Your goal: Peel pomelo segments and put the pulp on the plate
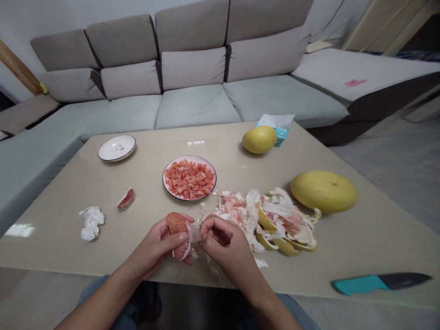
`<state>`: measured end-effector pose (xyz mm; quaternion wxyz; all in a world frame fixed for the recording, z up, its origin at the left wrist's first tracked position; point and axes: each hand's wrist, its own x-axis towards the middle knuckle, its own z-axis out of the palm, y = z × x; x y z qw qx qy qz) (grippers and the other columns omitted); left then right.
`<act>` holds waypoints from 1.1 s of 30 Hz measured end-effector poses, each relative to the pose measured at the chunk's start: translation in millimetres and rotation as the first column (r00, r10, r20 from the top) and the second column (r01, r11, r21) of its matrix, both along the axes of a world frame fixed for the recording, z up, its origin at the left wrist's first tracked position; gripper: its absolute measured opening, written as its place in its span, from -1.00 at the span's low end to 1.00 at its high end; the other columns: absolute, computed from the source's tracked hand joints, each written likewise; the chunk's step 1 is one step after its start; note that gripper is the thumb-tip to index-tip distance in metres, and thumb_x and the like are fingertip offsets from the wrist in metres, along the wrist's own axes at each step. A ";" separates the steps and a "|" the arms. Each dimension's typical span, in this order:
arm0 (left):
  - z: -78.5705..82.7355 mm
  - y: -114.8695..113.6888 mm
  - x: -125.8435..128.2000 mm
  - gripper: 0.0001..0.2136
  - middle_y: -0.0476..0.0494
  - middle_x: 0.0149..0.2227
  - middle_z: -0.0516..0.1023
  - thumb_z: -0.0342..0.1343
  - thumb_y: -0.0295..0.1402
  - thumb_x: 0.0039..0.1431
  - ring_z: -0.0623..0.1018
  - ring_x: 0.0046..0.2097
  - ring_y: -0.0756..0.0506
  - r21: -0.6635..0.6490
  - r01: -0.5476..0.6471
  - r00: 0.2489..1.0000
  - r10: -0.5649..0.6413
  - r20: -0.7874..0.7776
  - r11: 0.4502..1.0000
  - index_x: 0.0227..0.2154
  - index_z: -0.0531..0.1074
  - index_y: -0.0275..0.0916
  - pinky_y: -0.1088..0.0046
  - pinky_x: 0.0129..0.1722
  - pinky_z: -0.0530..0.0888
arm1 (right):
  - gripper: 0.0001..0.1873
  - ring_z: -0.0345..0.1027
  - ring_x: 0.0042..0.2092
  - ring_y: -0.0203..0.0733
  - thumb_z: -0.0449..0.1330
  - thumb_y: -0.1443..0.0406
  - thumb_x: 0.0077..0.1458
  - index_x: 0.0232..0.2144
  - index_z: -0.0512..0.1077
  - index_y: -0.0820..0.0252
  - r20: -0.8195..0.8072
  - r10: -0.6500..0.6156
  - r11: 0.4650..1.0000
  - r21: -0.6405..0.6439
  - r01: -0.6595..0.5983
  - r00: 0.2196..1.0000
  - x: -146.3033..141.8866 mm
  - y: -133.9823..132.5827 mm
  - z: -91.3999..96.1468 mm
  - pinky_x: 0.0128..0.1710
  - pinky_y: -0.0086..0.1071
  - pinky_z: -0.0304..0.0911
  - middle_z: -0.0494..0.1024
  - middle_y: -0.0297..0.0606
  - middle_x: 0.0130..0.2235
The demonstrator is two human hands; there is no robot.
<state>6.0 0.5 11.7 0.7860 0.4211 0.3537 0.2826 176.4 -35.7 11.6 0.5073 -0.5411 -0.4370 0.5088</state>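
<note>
Left hand (153, 245) cradles a pomelo segment (177, 224), right hand (223, 240) pinches its membrane (194, 233); we log one plate of pulp (189, 156) filled, one large pomelo (323, 191) and one small pomelo (259, 139) unpeeled

A grey sectional sofa (192, 78) behind a beige table (65, 183), grey floor (385, 169).

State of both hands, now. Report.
Left hand: closed, holding a pink pomelo segment.
Right hand: closed, fingers pinching a strip of white membrane on that segment.
</note>
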 end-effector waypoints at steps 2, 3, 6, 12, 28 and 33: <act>1.4 -1.0 0.6 -0.64 -0.13 -0.36 0.48 0.21 -0.32 0.15 0.50 -0.35 -0.08 0.003 0.004 1.000 -0.004 0.000 1.000 0.00 0.38 -0.27 0.32 -0.38 0.55 | -0.93 0.01 -0.53 -0.36 0.14 0.31 -0.15 -0.59 0.31 0.18 -0.033 -0.028 1.000 -0.012 0.027 0.999 0.8 0.2 -1.5 -0.56 -0.48 -0.05 0.22 -0.46 -0.59; 1.7 -1.5 0.8 -0.64 -0.13 -0.35 0.48 0.22 -0.32 0.15 0.50 -0.34 -0.09 0.002 0.009 1.000 -0.009 0.001 1.000 0.00 0.38 -0.27 0.31 -0.38 0.55 | -0.91 0.01 -0.53 -0.36 0.14 0.29 -0.14 -0.59 0.30 0.17 -0.051 -0.043 0.999 -0.015 0.043 0.998 1.2 0.3 -2.1 -0.56 -0.47 -0.05 0.22 -0.45 -0.58; 0.5 -2.4 -0.2 -0.61 -0.14 -0.35 0.49 0.20 -0.30 0.16 0.50 -0.33 -0.10 0.014 0.011 1.000 -0.011 0.000 1.000 0.04 0.36 -0.26 0.29 -0.35 0.55 | -0.84 0.00 -0.53 -0.36 0.14 0.22 -0.06 -0.55 0.28 0.17 -0.095 -0.022 0.999 -0.026 0.019 0.995 2.6 0.1 -2.9 -0.55 -0.47 -0.05 0.20 -0.47 -0.58; -3.2 0.3 -2.4 -0.60 -0.15 -0.25 0.52 0.20 -0.27 0.16 0.49 -0.24 -0.10 0.170 -0.067 0.990 0.087 -0.115 0.983 0.05 0.38 -0.22 0.37 -0.24 0.49 | -0.69 0.12 -0.49 -0.31 0.27 0.11 0.01 -0.27 0.33 0.14 0.148 0.108 0.994 -0.041 -0.103 0.983 -2.7 -2.5 -6.8 -0.51 -0.47 0.04 0.25 -0.49 -0.52; -5.5 2.0 0.4 -0.72 -0.06 -0.37 0.48 0.24 -0.26 0.12 0.47 -0.44 0.00 0.116 -0.024 0.998 0.031 -0.058 0.993 -0.15 0.41 -0.27 0.46 -0.42 0.49 | -0.71 0.17 -0.46 -0.31 0.12 0.31 0.19 -0.57 0.41 0.19 0.347 0.155 0.948 0.211 -0.238 0.925 -1.0 -3.3 -1.5 -0.45 -0.43 0.05 0.33 -0.37 -0.51; -2.3 2.2 -1.5 -0.69 -0.07 -0.44 0.48 0.27 -0.21 0.08 0.46 -0.47 -0.02 0.043 0.007 0.999 -0.005 -0.053 0.999 -0.21 0.42 -0.31 0.38 -0.44 0.52 | -0.69 0.13 -0.49 -0.32 0.13 0.28 0.15 -0.62 0.38 0.20 0.289 0.141 0.970 0.149 -0.190 0.947 -1.9 -4.5 1.1 -0.49 -0.42 0.02 0.31 -0.37 -0.55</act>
